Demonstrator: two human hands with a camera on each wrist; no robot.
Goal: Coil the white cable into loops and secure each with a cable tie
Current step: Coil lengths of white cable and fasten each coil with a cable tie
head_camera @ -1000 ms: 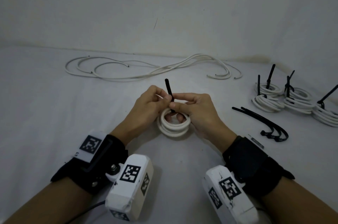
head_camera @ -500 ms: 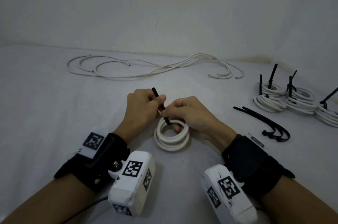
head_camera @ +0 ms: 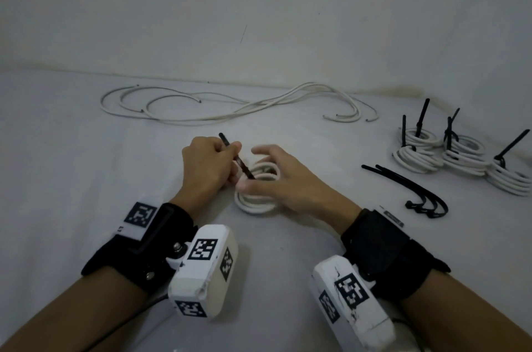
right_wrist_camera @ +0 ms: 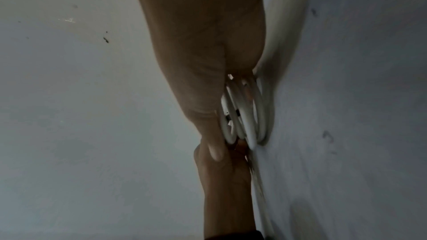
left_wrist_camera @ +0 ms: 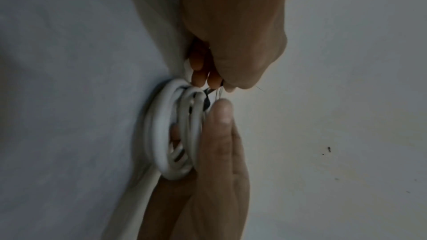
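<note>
White coil (head_camera: 257,193) of plastic-sheathed cable sits on the sheet (head_camera: 72,184) between both hands, looks light and springy so the loops will want to fan apart, best held across the stacked turns right beside the tie (head_camera: 237,160); left hand (head_camera: 205,170) pinches the stiff black tie tail, right hand (head_camera: 283,179) has thumb pressed on the coil rim with fingers spread loose and blurred. Surface is a soft pale cloth against a bare wall, loose cable (head_camera: 230,107) at the back, spare ties (head_camera: 411,190) and done coils (head_camera: 449,156) off to the right
</note>
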